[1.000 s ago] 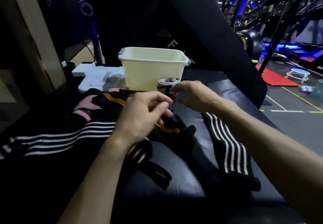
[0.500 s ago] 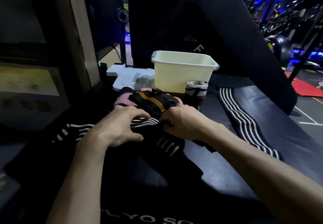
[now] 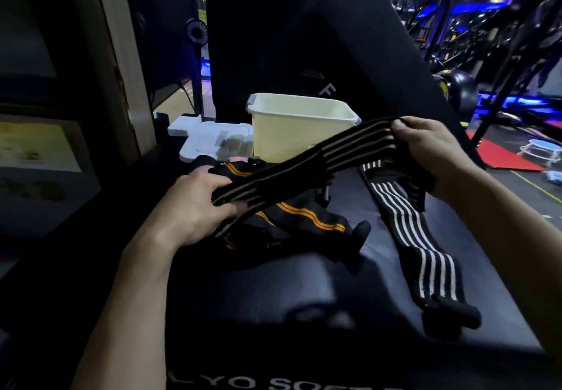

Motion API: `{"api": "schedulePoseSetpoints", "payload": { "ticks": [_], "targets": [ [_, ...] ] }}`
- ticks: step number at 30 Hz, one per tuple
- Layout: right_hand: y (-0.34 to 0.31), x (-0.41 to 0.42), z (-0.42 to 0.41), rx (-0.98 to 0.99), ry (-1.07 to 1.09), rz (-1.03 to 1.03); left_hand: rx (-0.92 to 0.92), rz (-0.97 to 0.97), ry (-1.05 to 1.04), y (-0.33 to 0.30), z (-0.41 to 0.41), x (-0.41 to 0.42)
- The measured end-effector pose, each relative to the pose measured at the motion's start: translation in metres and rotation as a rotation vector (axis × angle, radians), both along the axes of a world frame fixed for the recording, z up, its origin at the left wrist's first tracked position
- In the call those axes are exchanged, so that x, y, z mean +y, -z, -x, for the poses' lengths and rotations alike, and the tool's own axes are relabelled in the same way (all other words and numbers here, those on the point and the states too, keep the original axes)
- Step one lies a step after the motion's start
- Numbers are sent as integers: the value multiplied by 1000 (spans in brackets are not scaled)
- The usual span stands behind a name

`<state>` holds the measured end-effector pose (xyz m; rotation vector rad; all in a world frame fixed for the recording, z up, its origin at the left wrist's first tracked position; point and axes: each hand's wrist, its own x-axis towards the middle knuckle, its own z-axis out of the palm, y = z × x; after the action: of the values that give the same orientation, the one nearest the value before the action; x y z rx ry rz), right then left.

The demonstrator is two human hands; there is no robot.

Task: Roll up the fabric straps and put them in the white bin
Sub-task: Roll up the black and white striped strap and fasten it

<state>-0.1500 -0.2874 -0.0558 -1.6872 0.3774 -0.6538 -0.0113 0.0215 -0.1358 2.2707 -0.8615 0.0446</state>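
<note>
Between the two hands, above the dark padded bench (image 3: 304,292), a black fabric strap with pale tan stripes (image 3: 304,161) is held taut. Its long axis runs from about 8 o'clock up to 2 o'clock. The left hand (image 3: 194,207) curls its fingers round the lower end; the right hand (image 3: 431,149) pinches the upper end between thumb and fingers. That upper end lies nearest the white plastic bin (image 3: 292,128), which stands at 12 o'clock just behind the strap; the interior that shows holds nothing, though its floor is hidden. Rolling probably starts from one held end. An orange-striped black strap (image 3: 304,216) is heaped under the hands, and a white-striped black strap (image 3: 413,237) lies flat at 4 o'clock.
</note>
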Motion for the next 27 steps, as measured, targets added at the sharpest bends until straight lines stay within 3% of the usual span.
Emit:
{"api": "schedulePoseSetpoints", "payload": {
  "ticks": [2,6,10,12,14,16,18,22,27],
  "targets": [
    [1,-16,10,-1,88,-60,43,51,67,-3,5,-7],
    [12,-45,29,83,145,-65,377,401,317,-15,28,-28],
    [27,-69,44,154,198,-2,485,526,445,-18,43,-58],
    [31,-80,54,194,279,164,480,512,476,-18,47,-73],
    [33,-94,65,279,400,494,443,492,502,-16,52,-87],
    [33,-112,76,432,534,847,313,456,489,-14,56,-103],
    [29,-125,85,588,629,954,139,405,423,-12,60,-116],
    [30,-153,87,653,643,841,-6,366,381,-14,68,-129],
    [45,-174,67,352,406,355,276,35,719,-14,69,-139]
  ]
}}
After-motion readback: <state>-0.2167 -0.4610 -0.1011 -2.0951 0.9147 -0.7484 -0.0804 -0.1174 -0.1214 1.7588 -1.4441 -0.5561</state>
